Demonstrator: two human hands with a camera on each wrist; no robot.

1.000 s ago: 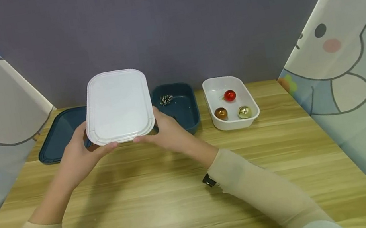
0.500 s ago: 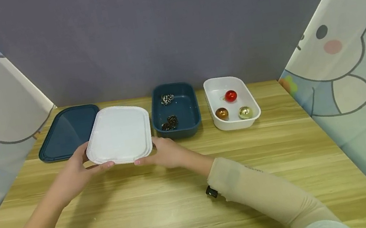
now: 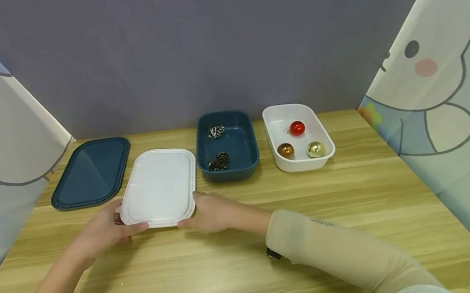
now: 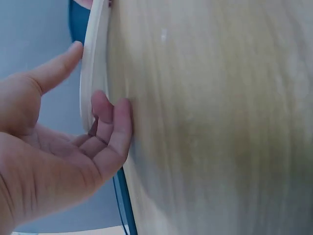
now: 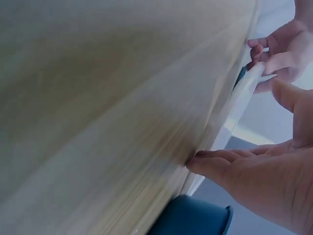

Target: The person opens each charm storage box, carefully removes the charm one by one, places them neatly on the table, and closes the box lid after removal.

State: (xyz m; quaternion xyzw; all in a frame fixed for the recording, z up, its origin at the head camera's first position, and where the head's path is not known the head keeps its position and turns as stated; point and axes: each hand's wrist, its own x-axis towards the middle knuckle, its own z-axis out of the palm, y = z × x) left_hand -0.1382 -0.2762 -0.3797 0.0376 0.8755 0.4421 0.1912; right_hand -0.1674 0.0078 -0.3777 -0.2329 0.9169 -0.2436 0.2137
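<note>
Both hands hold a white rectangular lid (image 3: 159,187) low over the wooden table, one at each side. My left hand (image 3: 102,230) grips its left near corner; in the left wrist view the thumb lies along the lid's edge (image 4: 94,63) and the fingers curl beneath. At the right near corner my right hand (image 3: 213,211) pinches the lid, thumb on the near edge; in the right wrist view its fingertips reach the tabletop. Just left lies a dark blue lid (image 3: 91,173), flat on the table.
Behind and to the right stands a dark blue box (image 3: 237,148) with several pine cones (image 3: 220,161). Farther right, a white box (image 3: 286,161) contains a red ball (image 3: 297,128), a brown ball (image 3: 285,150) and a gold ball (image 3: 316,149). A grey wall (image 3: 208,42) closes the back.
The white lid has come down toward the table and nearer to me, with both hands still on it. The dark blue lid and the pine cones have come into fuller view.
</note>
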